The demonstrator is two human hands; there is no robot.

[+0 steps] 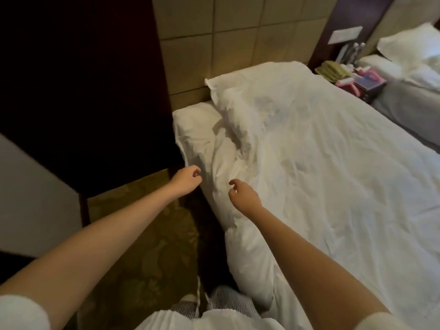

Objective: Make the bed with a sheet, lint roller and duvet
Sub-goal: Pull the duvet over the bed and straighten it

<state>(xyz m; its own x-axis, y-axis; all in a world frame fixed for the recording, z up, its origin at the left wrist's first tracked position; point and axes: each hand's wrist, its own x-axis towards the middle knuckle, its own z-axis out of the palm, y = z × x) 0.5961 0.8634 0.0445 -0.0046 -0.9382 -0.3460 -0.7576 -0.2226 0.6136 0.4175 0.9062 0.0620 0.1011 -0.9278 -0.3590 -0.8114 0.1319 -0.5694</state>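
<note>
A white duvet (321, 163) covers the bed, rumpled and bunched along its left edge. A white pillow (197, 125) lies at the head, partly under the duvet's folded corner. My left hand (187, 178) hovers just off the bed's left edge, fingers loosely curled and holding nothing. My right hand (242, 192) hangs above the bunched duvet edge with its fingers loosely curled, also holding nothing. A pink lint roller (357, 79) lies on the nightstand at the far right.
A padded headboard wall (214, 44) stands behind the bed. The nightstand (371, 86) holds bottles, folded cloths and small items. A second bed (409, 75) sits at the far right. Patterned carpet (142, 222) and a dark wall panel lie left of me.
</note>
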